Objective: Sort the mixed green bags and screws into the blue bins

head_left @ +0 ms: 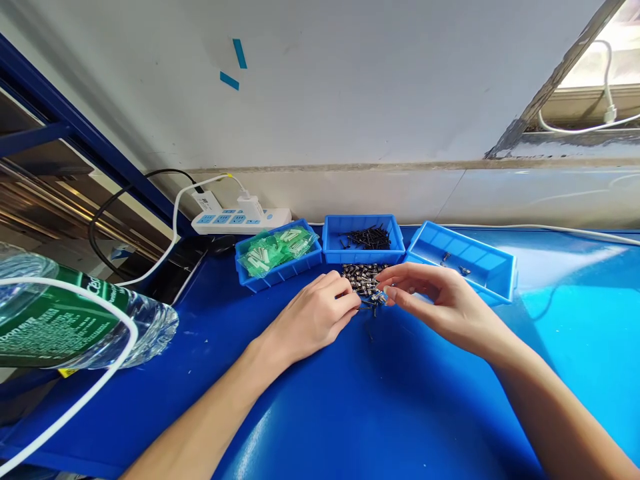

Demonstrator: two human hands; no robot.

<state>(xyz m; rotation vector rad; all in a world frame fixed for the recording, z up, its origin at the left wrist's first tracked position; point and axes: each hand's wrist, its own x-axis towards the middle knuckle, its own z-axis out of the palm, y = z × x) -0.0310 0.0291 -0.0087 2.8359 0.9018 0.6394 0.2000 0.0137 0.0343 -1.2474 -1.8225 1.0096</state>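
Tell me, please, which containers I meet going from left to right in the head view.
Clear bottle, left blue bin with green packets, middle blue bin with black screws, right blue bin with a few small pieces.

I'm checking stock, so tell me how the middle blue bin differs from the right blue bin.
The middle blue bin holds a heap of black screws; the right blue bin shows only a few small fasteners. The middle blue bin sits roughly square to the wall, while the right blue bin is turned at an angle. Both are rectangular and open-topped.
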